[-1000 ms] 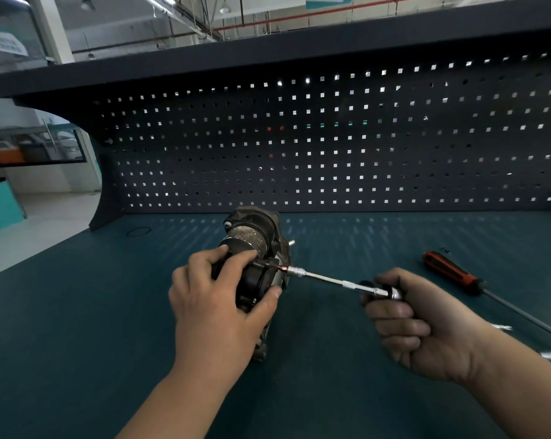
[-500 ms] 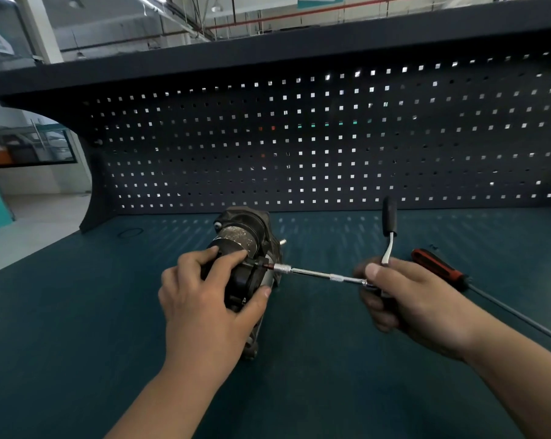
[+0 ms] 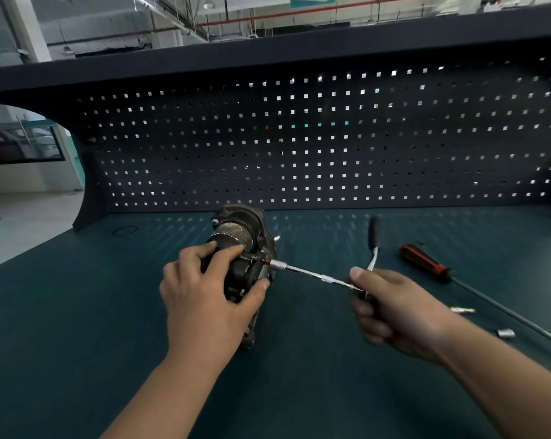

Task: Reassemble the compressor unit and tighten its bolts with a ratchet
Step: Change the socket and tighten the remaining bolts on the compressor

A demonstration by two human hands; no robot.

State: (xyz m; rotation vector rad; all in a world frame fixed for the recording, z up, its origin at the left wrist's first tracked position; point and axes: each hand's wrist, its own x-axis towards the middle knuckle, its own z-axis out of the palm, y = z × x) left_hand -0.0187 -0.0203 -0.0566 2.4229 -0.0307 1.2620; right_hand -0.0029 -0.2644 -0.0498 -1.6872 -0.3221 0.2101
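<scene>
Head view: the teal workbench fills the lower half, its left edge running diagonally up the left of the frame, with broad bare surface at lower left and between the forearms. The dark pegboard walls off the back. The compressor unit stands at centre, near that back wall. The left hand grasps its near end, fingers curled over the top, thumb on its right side. The right hand (blurred) is clenched round the ratchet, whose handle points up and whose extension bar reaches the unit. At right lie a screwdriver, a socket and a small bit, all apart
</scene>
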